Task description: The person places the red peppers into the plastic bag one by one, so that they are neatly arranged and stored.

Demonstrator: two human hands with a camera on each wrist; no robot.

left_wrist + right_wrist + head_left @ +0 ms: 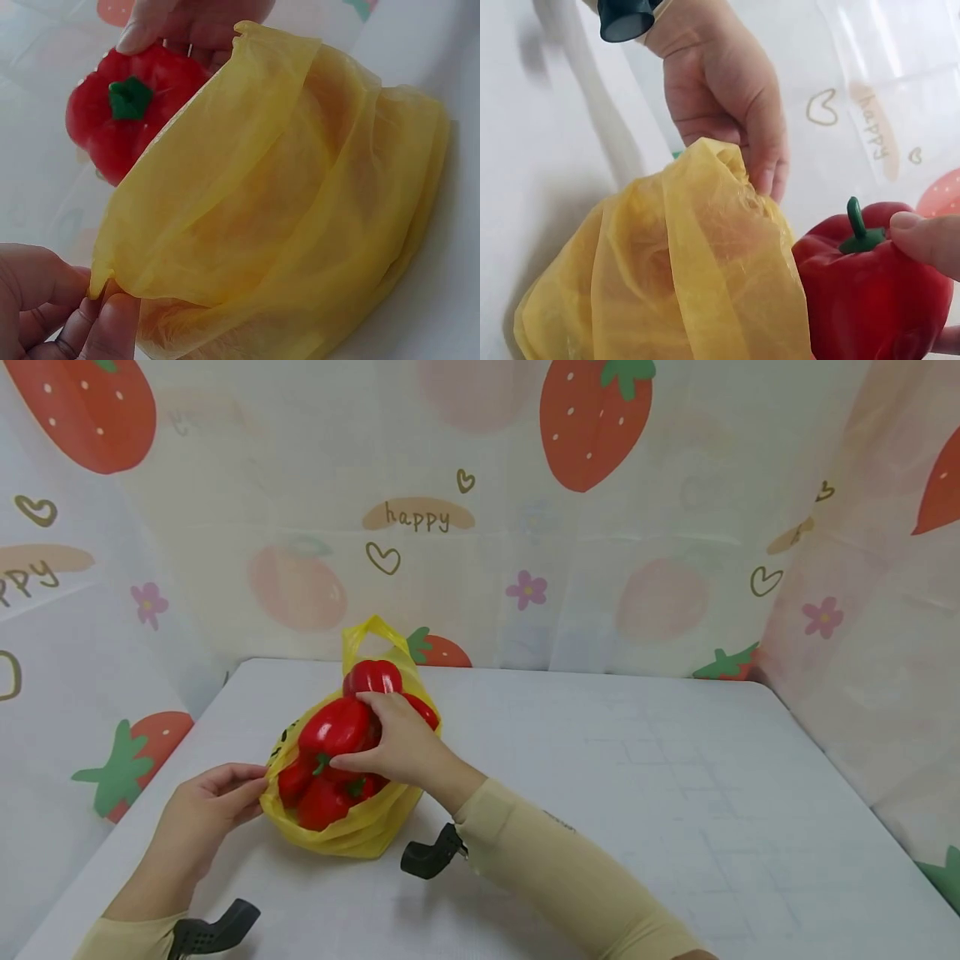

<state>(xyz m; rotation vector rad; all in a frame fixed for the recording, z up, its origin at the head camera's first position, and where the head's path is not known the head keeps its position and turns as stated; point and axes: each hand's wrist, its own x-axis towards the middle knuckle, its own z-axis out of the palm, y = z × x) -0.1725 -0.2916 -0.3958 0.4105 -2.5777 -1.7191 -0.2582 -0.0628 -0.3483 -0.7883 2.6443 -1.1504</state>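
A yellow plastic bag stands on the left part of the table, its mouth spread and one handle loop upright at the back. Several red bell peppers with green stems fill it. My left hand pinches the bag's rim at the left, thumb against fingertips. From the right, my right hand grips a red bell pepper over the opening, its thumb beside the stem. In the left wrist view this held pepper shows above the rim. The bag's wall hides most of the lower peppers.
The white table runs to a backdrop printed with strawberries, hearts and flowers. Black wrist mounts jut out from the beige sleeves.
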